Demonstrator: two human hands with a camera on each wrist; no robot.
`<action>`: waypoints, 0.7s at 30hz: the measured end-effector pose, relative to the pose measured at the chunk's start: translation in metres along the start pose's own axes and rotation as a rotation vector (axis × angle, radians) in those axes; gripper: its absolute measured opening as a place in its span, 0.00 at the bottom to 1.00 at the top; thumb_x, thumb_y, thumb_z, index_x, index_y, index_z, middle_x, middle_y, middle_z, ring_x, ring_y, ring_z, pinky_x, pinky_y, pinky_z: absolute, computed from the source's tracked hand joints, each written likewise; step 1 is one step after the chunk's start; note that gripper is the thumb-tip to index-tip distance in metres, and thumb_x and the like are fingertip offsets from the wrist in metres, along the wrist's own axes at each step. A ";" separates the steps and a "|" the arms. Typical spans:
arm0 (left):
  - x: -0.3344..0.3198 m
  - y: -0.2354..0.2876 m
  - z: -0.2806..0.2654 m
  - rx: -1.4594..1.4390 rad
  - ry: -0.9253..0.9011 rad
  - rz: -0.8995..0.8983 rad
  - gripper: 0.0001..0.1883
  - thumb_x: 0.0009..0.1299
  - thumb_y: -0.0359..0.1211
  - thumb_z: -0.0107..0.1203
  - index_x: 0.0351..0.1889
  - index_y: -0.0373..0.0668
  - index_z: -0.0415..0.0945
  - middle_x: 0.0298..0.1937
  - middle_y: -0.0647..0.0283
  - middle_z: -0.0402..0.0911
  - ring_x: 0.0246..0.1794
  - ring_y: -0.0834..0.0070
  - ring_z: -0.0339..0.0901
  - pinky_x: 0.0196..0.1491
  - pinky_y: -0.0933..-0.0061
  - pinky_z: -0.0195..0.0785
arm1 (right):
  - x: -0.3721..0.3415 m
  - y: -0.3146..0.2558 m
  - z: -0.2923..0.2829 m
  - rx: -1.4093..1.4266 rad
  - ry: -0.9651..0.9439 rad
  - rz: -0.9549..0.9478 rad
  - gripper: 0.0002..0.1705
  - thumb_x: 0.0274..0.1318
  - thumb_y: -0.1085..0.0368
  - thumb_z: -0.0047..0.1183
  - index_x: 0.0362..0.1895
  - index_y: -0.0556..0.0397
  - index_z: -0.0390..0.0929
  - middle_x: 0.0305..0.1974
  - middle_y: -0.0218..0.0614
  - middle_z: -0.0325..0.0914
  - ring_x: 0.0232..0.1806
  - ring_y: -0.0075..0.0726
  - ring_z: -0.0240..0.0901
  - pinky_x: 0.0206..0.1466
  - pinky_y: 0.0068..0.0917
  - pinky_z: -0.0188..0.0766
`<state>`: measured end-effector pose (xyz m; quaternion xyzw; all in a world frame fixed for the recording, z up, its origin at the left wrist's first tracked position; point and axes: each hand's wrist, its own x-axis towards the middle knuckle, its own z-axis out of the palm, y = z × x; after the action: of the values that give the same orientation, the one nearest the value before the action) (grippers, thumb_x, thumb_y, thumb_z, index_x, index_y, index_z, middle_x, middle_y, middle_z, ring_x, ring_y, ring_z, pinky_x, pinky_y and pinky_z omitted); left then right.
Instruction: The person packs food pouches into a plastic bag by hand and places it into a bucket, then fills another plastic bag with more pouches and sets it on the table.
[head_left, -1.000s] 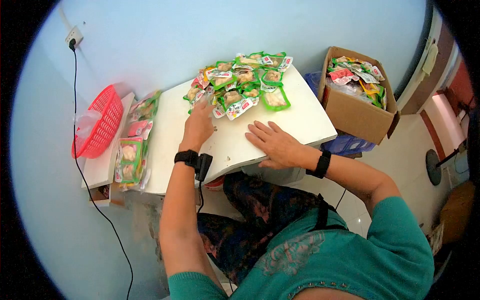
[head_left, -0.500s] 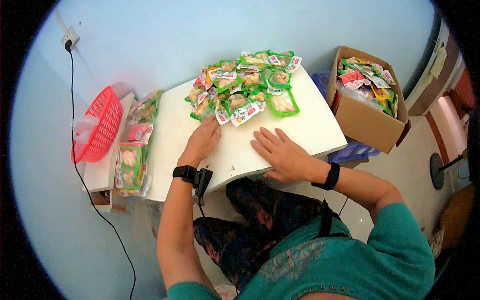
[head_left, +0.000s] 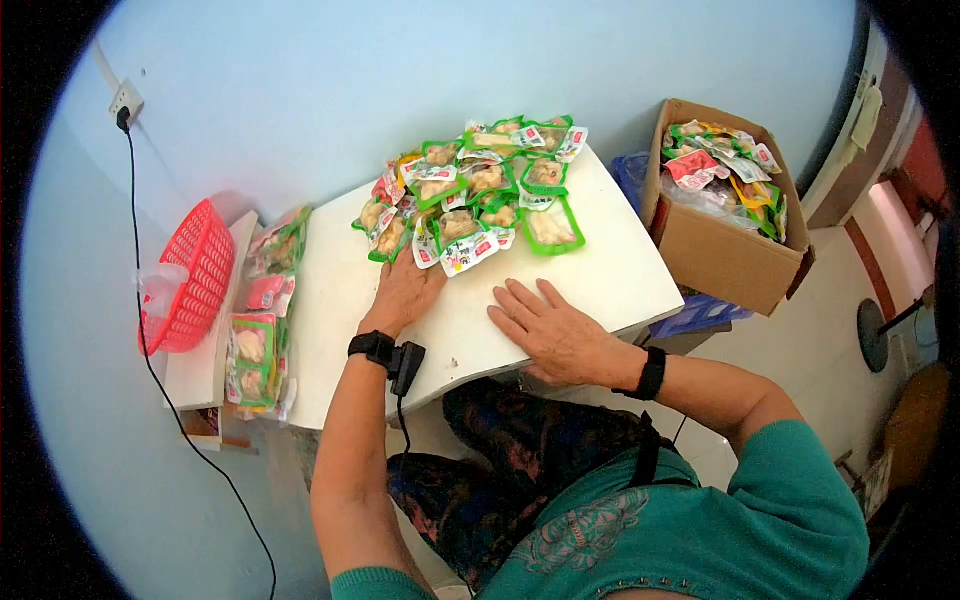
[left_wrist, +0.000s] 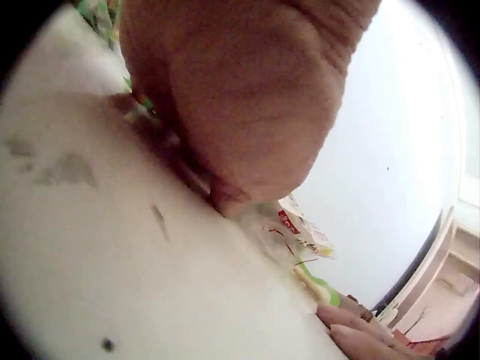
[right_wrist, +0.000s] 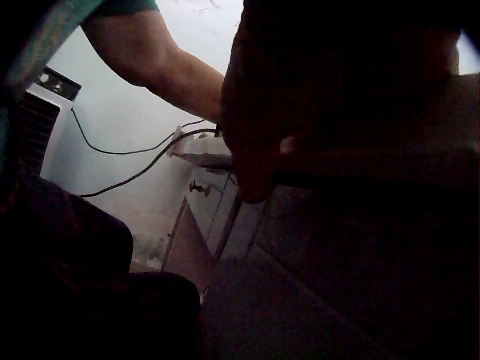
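Note:
A heap of sealed snack packets (head_left: 460, 225), clear with green borders and pale food pieces inside, lies on the white table (head_left: 335, 300). My left hand (head_left: 407, 292) is palm down at the heap's near left edge, its fingertips right at the lowest packets and partly out of sight. To the right, my right hand (head_left: 560, 335) rests on the table near its front edge, fingers spread and holding nothing. One green-edged packet (head_left: 552, 228) lies flat at the heap's right side, just beyond that hand. The left wrist view shows the left palm low over the tabletop.
A cardboard box (head_left: 725, 258) full of similar packets stands right of the table. On the left, a red plastic basket (head_left: 195, 285) tilts on a ledge beside more bagged packets (head_left: 255, 350). A black cable (head_left: 190, 400) hangs down the wall at left.
My left hand has drawn back from over the heap's left side to its near edge. My right hand stays resting on the table. The head view has shifted slightly.

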<state>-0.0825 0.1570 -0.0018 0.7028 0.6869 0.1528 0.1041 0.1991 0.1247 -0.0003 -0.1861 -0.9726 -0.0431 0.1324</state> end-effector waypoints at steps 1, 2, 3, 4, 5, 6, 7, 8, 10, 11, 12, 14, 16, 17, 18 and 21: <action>0.000 0.000 -0.001 0.002 -0.001 0.006 0.29 0.72 0.48 0.41 0.69 0.45 0.60 0.69 0.48 0.60 0.71 0.50 0.55 0.70 0.39 0.43 | 0.000 0.000 0.000 -0.017 -0.022 0.007 0.49 0.44 0.53 0.64 0.67 0.62 0.56 0.68 0.54 0.55 0.72 0.56 0.50 0.70 0.54 0.52; 0.000 0.001 -0.001 0.004 -0.003 0.011 0.29 0.72 0.46 0.42 0.69 0.44 0.60 0.69 0.47 0.60 0.70 0.50 0.56 0.70 0.41 0.45 | 0.000 -0.001 -0.001 -0.034 -0.045 0.013 0.51 0.45 0.51 0.66 0.68 0.61 0.55 0.69 0.53 0.54 0.73 0.55 0.49 0.71 0.54 0.51; 0.000 0.002 -0.002 0.005 -0.004 0.017 0.29 0.71 0.45 0.43 0.68 0.44 0.60 0.68 0.47 0.61 0.70 0.49 0.56 0.70 0.43 0.47 | -0.001 0.000 -0.002 0.002 -0.027 0.004 0.50 0.45 0.51 0.65 0.67 0.62 0.56 0.68 0.54 0.55 0.72 0.56 0.49 0.70 0.54 0.51; 0.000 0.003 -0.005 -0.026 -0.023 0.039 0.28 0.71 0.44 0.45 0.68 0.43 0.61 0.68 0.47 0.61 0.69 0.49 0.58 0.69 0.46 0.49 | -0.002 0.001 -0.002 0.038 -0.008 -0.005 0.48 0.46 0.51 0.64 0.67 0.62 0.57 0.68 0.55 0.56 0.72 0.57 0.50 0.70 0.55 0.51; 0.001 0.003 -0.008 -0.057 -0.043 0.061 0.28 0.70 0.43 0.47 0.67 0.43 0.62 0.68 0.46 0.62 0.68 0.49 0.59 0.69 0.50 0.52 | -0.003 0.002 -0.003 0.073 0.010 -0.014 0.47 0.46 0.52 0.63 0.66 0.63 0.58 0.67 0.56 0.57 0.71 0.58 0.51 0.70 0.55 0.51; 0.002 0.005 -0.011 -0.087 -0.063 0.083 0.27 0.70 0.41 0.48 0.66 0.42 0.63 0.68 0.46 0.62 0.67 0.49 0.60 0.68 0.53 0.55 | -0.003 0.004 -0.001 0.118 0.006 -0.018 0.48 0.46 0.51 0.63 0.66 0.62 0.58 0.68 0.56 0.56 0.72 0.58 0.50 0.70 0.56 0.50; -0.002 0.007 -0.013 -0.080 -0.023 0.109 0.27 0.69 0.40 0.50 0.65 0.42 0.65 0.67 0.45 0.63 0.67 0.49 0.61 0.67 0.55 0.57 | -0.003 0.007 0.002 0.164 0.001 -0.022 0.48 0.46 0.50 0.63 0.66 0.62 0.57 0.68 0.56 0.55 0.72 0.59 0.48 0.71 0.56 0.49; -0.008 0.009 -0.014 -0.072 0.017 0.136 0.26 0.68 0.38 0.51 0.64 0.41 0.67 0.67 0.45 0.64 0.67 0.49 0.62 0.66 0.57 0.59 | -0.002 0.010 0.003 0.210 -0.002 -0.026 0.49 0.47 0.49 0.64 0.67 0.61 0.57 0.69 0.57 0.54 0.73 0.59 0.47 0.71 0.57 0.49; -0.017 0.008 -0.014 -0.009 0.061 0.173 0.25 0.67 0.36 0.54 0.63 0.41 0.68 0.66 0.43 0.65 0.66 0.48 0.63 0.66 0.59 0.60 | -0.002 0.018 -0.002 0.289 -0.057 -0.043 0.46 0.50 0.49 0.63 0.67 0.61 0.59 0.70 0.56 0.53 0.73 0.58 0.48 0.71 0.54 0.51; -0.020 0.003 -0.015 0.045 0.068 0.181 0.25 0.67 0.36 0.54 0.63 0.41 0.69 0.66 0.43 0.65 0.67 0.48 0.63 0.67 0.59 0.59 | -0.001 0.023 -0.006 0.328 -0.085 -0.051 0.45 0.51 0.49 0.62 0.67 0.61 0.59 0.70 0.56 0.52 0.73 0.58 0.49 0.71 0.53 0.52; -0.023 -0.001 -0.016 0.099 0.077 0.189 0.25 0.67 0.36 0.55 0.63 0.41 0.69 0.66 0.42 0.65 0.67 0.47 0.63 0.67 0.59 0.58 | 0.000 0.028 -0.010 0.426 -0.105 -0.047 0.43 0.53 0.49 0.61 0.65 0.62 0.62 0.69 0.56 0.55 0.72 0.57 0.52 0.71 0.51 0.54; -0.037 0.007 -0.035 0.056 0.000 0.117 0.27 0.67 0.36 0.57 0.64 0.41 0.68 0.68 0.42 0.65 0.68 0.48 0.62 0.68 0.59 0.57 | 0.002 0.041 -0.021 0.619 -0.150 -0.034 0.38 0.56 0.50 0.59 0.62 0.63 0.66 0.66 0.56 0.62 0.69 0.56 0.58 0.70 0.47 0.56; -0.048 0.009 -0.043 0.018 -0.001 0.067 0.28 0.66 0.37 0.57 0.64 0.40 0.68 0.68 0.42 0.64 0.69 0.48 0.61 0.69 0.59 0.57 | 0.008 0.055 -0.044 0.688 -0.129 0.056 0.34 0.58 0.50 0.58 0.60 0.63 0.69 0.62 0.54 0.67 0.65 0.53 0.64 0.68 0.43 0.60; -0.054 0.006 -0.043 0.005 0.039 0.051 0.28 0.66 0.37 0.57 0.64 0.40 0.68 0.69 0.41 0.63 0.69 0.48 0.61 0.69 0.59 0.57 | 0.011 0.064 -0.054 0.722 -0.117 0.102 0.32 0.59 0.50 0.57 0.59 0.63 0.71 0.61 0.54 0.70 0.63 0.51 0.67 0.67 0.41 0.62; -0.059 0.003 -0.042 -0.008 0.079 0.035 0.28 0.66 0.37 0.57 0.64 0.39 0.68 0.69 0.41 0.62 0.69 0.47 0.61 0.69 0.58 0.57 | 0.015 0.074 -0.060 0.742 -0.048 0.164 0.32 0.60 0.51 0.56 0.59 0.62 0.71 0.60 0.52 0.72 0.62 0.47 0.69 0.66 0.39 0.63; -0.076 -0.004 -0.041 -0.048 0.147 -0.028 0.30 0.68 0.39 0.56 0.66 0.37 0.65 0.68 0.40 0.62 0.69 0.48 0.61 0.69 0.59 0.55 | 0.033 0.118 -0.069 0.703 0.120 0.358 0.32 0.61 0.51 0.56 0.62 0.59 0.70 0.59 0.50 0.73 0.59 0.40 0.71 0.63 0.32 0.65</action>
<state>-0.1012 0.0784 0.0292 0.6774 0.6986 0.2189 0.0721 0.2304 0.2365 0.0791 -0.2930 -0.8709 0.3051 0.2502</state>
